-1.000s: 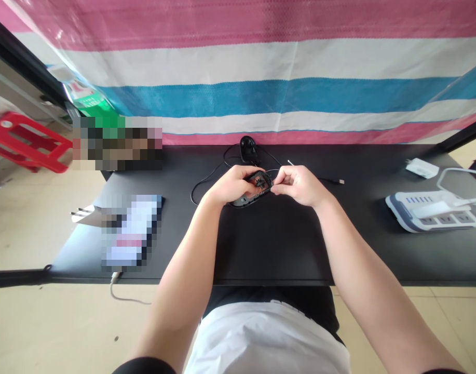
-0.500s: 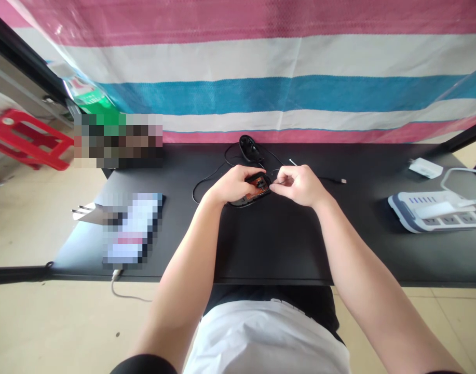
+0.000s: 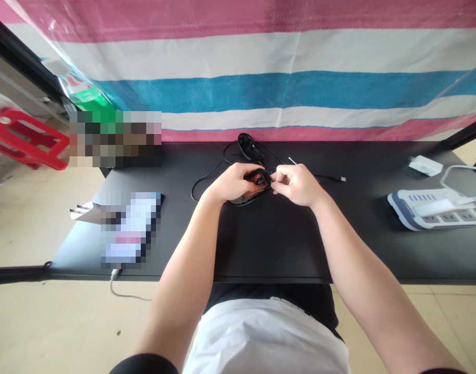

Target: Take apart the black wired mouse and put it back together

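An opened computer mouse (image 3: pixel 260 181) lies tilted on the black table, its orange circuit board showing. My left hand (image 3: pixel 234 183) is closed round the mouse's lower half, thumb along the far edge and fingers at the near side. At the mouse's front end, the fingertips of my right hand (image 3: pixel 296 184) are pinched together beside the black cable; what they grip is too small to tell. A thin pale rod tip (image 3: pixel 293 161) shows just behind that hand, the rest hidden. The mouse's black top shell (image 3: pixel 250 147) rests beyond my hands.
A USB plug (image 3: pixel 342 179) on a black cable lies right of my hands. Farther right are a power strip (image 3: pixel 436 208) and a white charger (image 3: pixel 425 165). At left lie a blurred phone (image 3: pixel 132 228), another plug (image 3: pixel 82 211) and a green-labelled bottle (image 3: pixel 90 101). A striped sheet (image 3: pixel 238 93) hangs behind.
My right fingertips have shifted slightly at the mouse's front end. The left hand keeps its hold, and the view has tilted a little.
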Available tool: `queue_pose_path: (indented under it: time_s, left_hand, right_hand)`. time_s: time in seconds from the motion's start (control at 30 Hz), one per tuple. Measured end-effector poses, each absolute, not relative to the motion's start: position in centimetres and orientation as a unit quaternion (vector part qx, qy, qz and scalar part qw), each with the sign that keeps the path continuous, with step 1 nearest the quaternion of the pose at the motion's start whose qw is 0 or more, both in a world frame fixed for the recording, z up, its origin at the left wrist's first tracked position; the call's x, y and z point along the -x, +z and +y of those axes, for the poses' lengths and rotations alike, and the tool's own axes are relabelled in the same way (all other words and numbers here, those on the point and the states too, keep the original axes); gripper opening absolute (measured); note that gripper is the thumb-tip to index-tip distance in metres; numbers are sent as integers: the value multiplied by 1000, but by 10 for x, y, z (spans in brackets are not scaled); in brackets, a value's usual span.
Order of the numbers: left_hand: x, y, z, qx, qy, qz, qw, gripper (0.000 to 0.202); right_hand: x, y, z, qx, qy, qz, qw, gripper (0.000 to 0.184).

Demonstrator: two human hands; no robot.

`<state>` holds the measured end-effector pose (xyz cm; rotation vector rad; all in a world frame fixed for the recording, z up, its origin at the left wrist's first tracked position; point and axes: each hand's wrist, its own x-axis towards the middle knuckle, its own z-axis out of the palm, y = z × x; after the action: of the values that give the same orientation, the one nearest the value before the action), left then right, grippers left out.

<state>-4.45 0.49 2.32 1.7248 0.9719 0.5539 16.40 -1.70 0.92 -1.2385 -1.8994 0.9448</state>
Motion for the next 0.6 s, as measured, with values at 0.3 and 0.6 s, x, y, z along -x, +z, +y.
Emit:
queue_pose_path:
  time_s: [0.3, 0.6]
  left_hand:
    - [42, 19, 3, -663, 284, 426, 547, 38]
    - [44, 22, 4, -660, 267, 425, 560, 33]
  right_hand:
    - [-166, 5, -15, 478, 412, -690, 355, 21]
    - [-164, 9, -16, 481, 434, -677, 349, 23]
